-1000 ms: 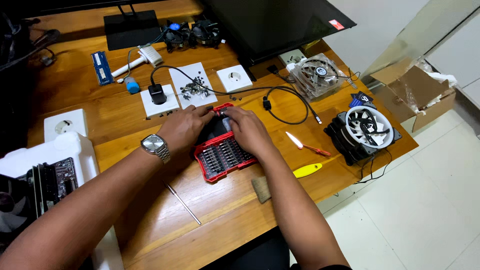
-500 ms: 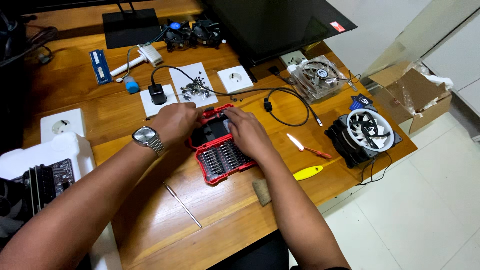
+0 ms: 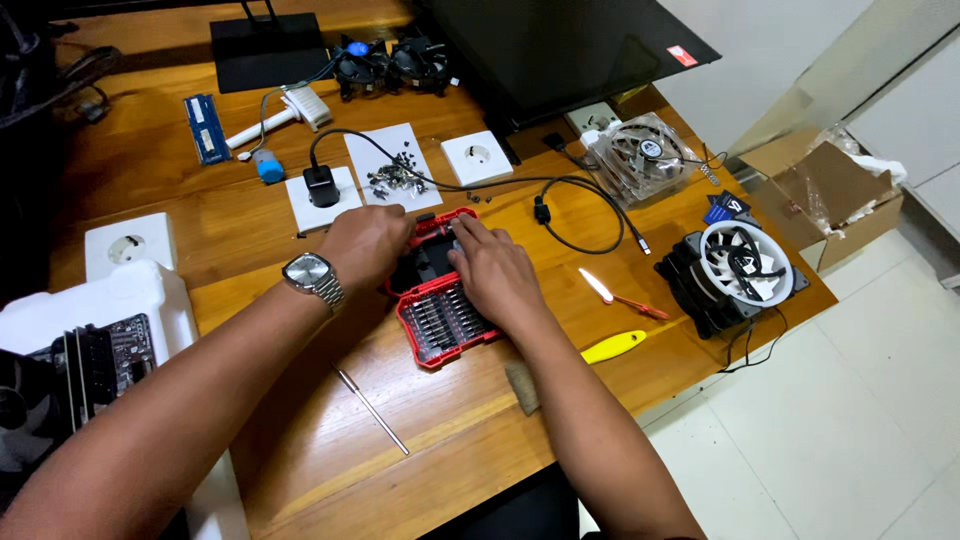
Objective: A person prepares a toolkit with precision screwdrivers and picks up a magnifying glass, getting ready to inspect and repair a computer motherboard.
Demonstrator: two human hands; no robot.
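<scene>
Currently both hands on red bit case [image 3: 440, 305] mid worktop [image 3: 300, 420], left hand [image 3: 365, 245] gripping its upper-left edge, right hand [image 3: 490, 275] fingers flat on its open tray, screw pile [image 3: 392, 178] just behind case, thin metal rod [image 3: 370, 408] in front of it.

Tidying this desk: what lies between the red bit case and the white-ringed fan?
In the head view, between the red bit case and the white-ringed fan lie a small red-handled tool and a yellow pry tool.

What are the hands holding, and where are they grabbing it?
Both hands rest on the open red screwdriver bit case. The left hand is at its upper left edge, the right hand over its upper right part. Whether either grips anything cannot be told.
</scene>
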